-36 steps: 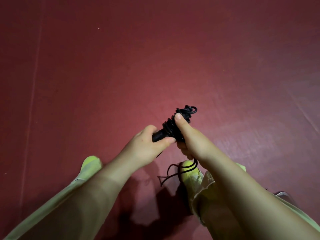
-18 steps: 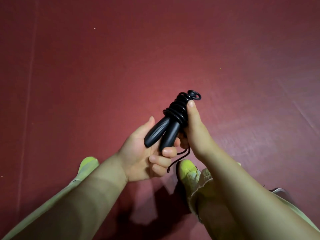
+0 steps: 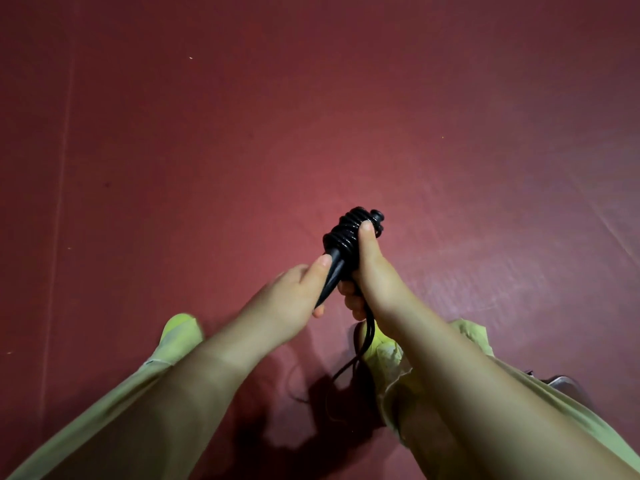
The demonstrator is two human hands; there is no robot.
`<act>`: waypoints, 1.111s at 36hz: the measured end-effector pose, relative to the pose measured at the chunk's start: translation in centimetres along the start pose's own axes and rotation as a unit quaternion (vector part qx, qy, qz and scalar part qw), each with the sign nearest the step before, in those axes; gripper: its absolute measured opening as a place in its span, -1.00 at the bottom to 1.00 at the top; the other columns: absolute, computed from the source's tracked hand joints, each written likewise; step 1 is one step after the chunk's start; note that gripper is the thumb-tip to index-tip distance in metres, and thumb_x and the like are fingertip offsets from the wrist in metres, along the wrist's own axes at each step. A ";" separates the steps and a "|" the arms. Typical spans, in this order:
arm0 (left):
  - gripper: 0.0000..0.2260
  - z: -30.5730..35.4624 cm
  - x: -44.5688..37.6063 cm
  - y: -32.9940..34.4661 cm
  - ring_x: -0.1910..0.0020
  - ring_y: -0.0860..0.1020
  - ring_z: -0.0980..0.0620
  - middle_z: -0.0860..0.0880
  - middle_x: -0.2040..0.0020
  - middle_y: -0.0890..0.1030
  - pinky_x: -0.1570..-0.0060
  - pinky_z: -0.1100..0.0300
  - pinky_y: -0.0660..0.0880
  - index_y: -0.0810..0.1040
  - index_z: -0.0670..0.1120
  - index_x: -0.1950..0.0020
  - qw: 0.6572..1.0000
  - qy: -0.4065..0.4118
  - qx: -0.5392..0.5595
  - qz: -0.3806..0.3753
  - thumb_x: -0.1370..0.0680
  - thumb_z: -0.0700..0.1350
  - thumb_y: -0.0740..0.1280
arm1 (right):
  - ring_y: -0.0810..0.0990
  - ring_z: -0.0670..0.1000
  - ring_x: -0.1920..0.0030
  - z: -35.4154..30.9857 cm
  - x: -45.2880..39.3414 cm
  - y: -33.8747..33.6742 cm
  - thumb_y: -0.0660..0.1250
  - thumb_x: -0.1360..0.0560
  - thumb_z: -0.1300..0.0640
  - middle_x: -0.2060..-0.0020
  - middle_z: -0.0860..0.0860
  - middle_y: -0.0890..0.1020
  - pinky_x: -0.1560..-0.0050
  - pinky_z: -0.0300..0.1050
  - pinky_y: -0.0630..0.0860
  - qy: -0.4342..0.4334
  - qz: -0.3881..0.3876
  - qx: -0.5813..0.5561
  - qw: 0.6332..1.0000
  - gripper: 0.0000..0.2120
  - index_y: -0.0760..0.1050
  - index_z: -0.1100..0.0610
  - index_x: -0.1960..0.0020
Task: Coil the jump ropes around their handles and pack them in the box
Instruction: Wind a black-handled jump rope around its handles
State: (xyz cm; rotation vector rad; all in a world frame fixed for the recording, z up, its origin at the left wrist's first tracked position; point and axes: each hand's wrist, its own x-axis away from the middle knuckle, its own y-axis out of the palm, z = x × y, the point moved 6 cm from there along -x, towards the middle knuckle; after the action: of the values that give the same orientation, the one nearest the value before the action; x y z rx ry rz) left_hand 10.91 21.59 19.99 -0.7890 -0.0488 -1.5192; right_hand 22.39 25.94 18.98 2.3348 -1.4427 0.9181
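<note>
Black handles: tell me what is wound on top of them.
Black rope coils wrap the upper part of the handles, pinned by the right hand. Loose rope hangs below. The handles' tops are hidden under the coils.

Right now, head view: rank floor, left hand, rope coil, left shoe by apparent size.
1. floor
2. left hand
3. left shoe and rope coil: look alike, and the shoe is partly hidden, so unranked.

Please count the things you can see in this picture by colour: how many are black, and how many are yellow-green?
Black: 1, the jump rope, its cord coiled round the handles, held by the left hand and the right hand.
Yellow-green: 2, the shoes.
Total: 3.
</note>
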 end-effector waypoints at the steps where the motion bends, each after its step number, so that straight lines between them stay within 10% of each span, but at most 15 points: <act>1: -0.52 0.2 0.1 -0.3 0.21 0.52 -0.07 0.04 0.32 0.54 0.09 0.03 0.43 0.42 -0.02 0.26 0.998 0.003 -0.057 0.014 -0.54 0.31 -0.03 | 0.18 -0.06 0.52 0.0 0.1 0.0 -0.15 -0.51 -0.44 0.50 -0.06 0.25 0.45 -0.17 0.12 0.001 -0.004 0.015 1.000 -0.38 0.24 0.05 0.36; 7: -0.58 0.6 0.5 -0.5 0.04 0.50 -0.18 -0.05 0.13 0.53 0.10 0.01 0.40 0.34 -0.03 0.09 0.970 0.035 -0.232 0.059 -0.50 0.31 -0.01 | 0.15 -0.08 0.54 -0.1 0.4 -0.1 0.04 -0.47 -0.46 0.52 -0.10 0.21 0.45 -0.14 0.12 -0.005 -0.004 0.062 0.998 -0.43 0.24 0.00 0.40; 12: -0.55 0.2 0.1 0.2 0.26 0.46 0.04 0.00 0.20 0.49 0.26 0.14 0.39 0.46 -0.04 0.02 0.990 -0.018 0.112 -0.079 -0.35 0.31 0.23 | 0.17 -0.12 0.56 -0.8 0.5 -1.0 0.11 -0.40 -0.42 0.57 -0.15 0.24 0.43 -0.14 0.11 -0.039 0.004 0.017 0.999 -0.49 0.22 0.00 0.40; 18: -0.47 0.6 2.5 3.2 0.39 0.61 0.07 -0.07 0.28 0.67 0.42 0.26 0.49 0.70 -0.08 0.15 0.854 -0.063 0.385 -0.344 -0.12 0.31 0.54 | 0.26 -0.03 0.57 -2.0 1.3 0.2 0.09 -0.32 -0.38 0.60 -0.01 0.34 0.51 -0.20 0.15 -0.093 -0.108 -0.048 0.989 -0.40 0.39 0.20 0.29; 23: -0.77 0.9 2.2 2.2 0.56 0.46 0.10 -0.09 0.42 0.58 0.52 0.30 0.39 0.58 -0.10 0.25 0.889 -0.086 0.382 -0.235 -0.39 0.07 0.42 | 0.12 -0.07 0.51 -2.5 1.8 -0.4 0.06 -0.46 -0.40 0.53 -0.09 0.24 0.44 -0.16 0.04 -0.081 -0.139 -0.024 0.987 -0.44 0.23 0.10 0.35; 33: -0.72 1.0 1.4 1.1 0.54 0.41 0.11 -0.15 0.36 0.64 0.45 0.24 0.42 0.51 -0.18 0.13 0.961 -0.020 0.235 -0.144 -0.37 0.01 0.43 | 0.11 -0.11 0.51 -2.3 2.1 -0.8 0.07 -0.42 -0.33 0.54 -0.14 0.26 0.44 -0.18 0.01 -0.067 -0.160 0.008 0.985 -0.53 0.27 0.09 0.30; 40: -0.61 -0.4 0.0 -0.5 0.37 0.57 -0.07 -0.04 0.31 0.65 0.25 -0.05 0.53 0.52 -0.02 0.23 0.999 0.023 -0.031 -0.012 -0.25 0.29 0.37 | 0.13 -0.10 0.50 -1.0 1.2 -1.2 0.09 -0.61 -0.20 0.48 -0.08 0.28 0.47 -0.21 0.06 -0.027 -0.119 0.032 0.992 -0.57 0.30 0.08 0.28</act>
State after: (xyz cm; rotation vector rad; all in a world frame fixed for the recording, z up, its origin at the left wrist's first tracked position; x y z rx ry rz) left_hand 10.33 21.42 19.89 -0.8042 0.0227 -1.5682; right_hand 23.45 26.18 20.66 2.5271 -1.1363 0.8518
